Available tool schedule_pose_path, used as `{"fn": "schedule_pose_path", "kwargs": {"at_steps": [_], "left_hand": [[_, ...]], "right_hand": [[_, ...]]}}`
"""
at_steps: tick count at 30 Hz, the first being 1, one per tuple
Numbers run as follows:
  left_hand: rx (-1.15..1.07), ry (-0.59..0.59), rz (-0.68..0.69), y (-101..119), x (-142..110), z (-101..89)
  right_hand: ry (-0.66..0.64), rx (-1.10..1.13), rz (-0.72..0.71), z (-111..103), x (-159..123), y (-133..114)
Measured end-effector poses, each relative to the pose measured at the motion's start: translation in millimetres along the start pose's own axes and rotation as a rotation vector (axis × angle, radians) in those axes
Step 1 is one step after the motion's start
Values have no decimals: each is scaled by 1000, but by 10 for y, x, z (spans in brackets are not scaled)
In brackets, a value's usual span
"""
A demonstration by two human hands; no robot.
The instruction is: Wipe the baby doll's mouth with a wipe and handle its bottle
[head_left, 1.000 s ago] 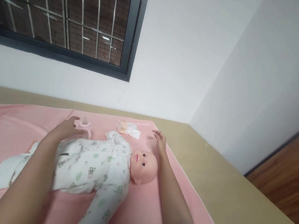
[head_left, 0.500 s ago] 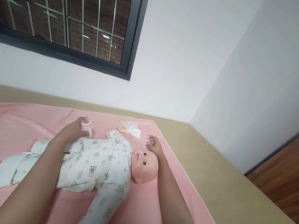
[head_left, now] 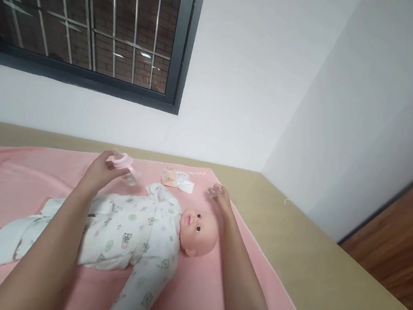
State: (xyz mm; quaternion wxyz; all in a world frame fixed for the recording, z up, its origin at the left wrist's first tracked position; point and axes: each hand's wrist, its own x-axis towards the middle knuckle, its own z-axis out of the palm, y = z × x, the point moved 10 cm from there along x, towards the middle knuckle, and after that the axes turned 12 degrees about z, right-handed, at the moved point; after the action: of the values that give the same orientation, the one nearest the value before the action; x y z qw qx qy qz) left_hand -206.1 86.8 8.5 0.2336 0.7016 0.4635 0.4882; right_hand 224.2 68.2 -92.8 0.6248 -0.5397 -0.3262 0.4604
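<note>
A baby doll (head_left: 195, 231) in a white printed sleepsuit (head_left: 134, 233) lies on its back on a pink blanket (head_left: 204, 295), head to the right. My left hand (head_left: 97, 171) is wrapped round a pink baby bottle (head_left: 122, 163), which is lifted off the blanket above the doll's body. My right hand (head_left: 220, 197) is beyond the doll's head, its fingers pinched on a small clear cap (head_left: 214, 190).
A small packet of wipes (head_left: 176, 178) lies on the blanket past the doll's arm. The blanket covers a tan mattress (head_left: 309, 257) set in a corner of white walls. A barred window (head_left: 88, 40) is above, and wooden floor (head_left: 409, 243) at right.
My left hand closed on the bottle and raised it off the blanket. My right hand picked up the clear cap near the doll's head.
</note>
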Motion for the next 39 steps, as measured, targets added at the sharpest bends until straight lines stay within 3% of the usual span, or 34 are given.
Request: {"fn": "schedule_pose_path", "kwargs": {"at_steps": [5, 10, 13, 18, 23, 28, 32, 39], "left_hand": [[-262, -10, 53, 560, -75, 211], [-159, -216, 242, 1093, -245, 597], [-64, -294, 341, 1358, -402, 755], [-14, -322, 402, 1576, -559, 844], [31, -323, 407, 1597, -584, 846], [27, -273, 398, 1611, -571, 795], [73, -212, 372, 1590, -566, 751], [115, -190, 450, 1693, -629, 726]], "right_hand": [[-134, -121, -140, 405, -357, -686], [-321, -244, -347, 994, -1094, -1263], [-348, -179, -447, 1170, -1473, -1456], [-408, -205, -466, 1361, -1728, -1423], [-436, -320, -485, 1500, -1786, -1314], [-485, -300, -392, 1598, -1780, -1182], [-460, -224, -327, 1605, -1776, -1120], [-350, -169, -392, 1459, -1702, -1206]]}}
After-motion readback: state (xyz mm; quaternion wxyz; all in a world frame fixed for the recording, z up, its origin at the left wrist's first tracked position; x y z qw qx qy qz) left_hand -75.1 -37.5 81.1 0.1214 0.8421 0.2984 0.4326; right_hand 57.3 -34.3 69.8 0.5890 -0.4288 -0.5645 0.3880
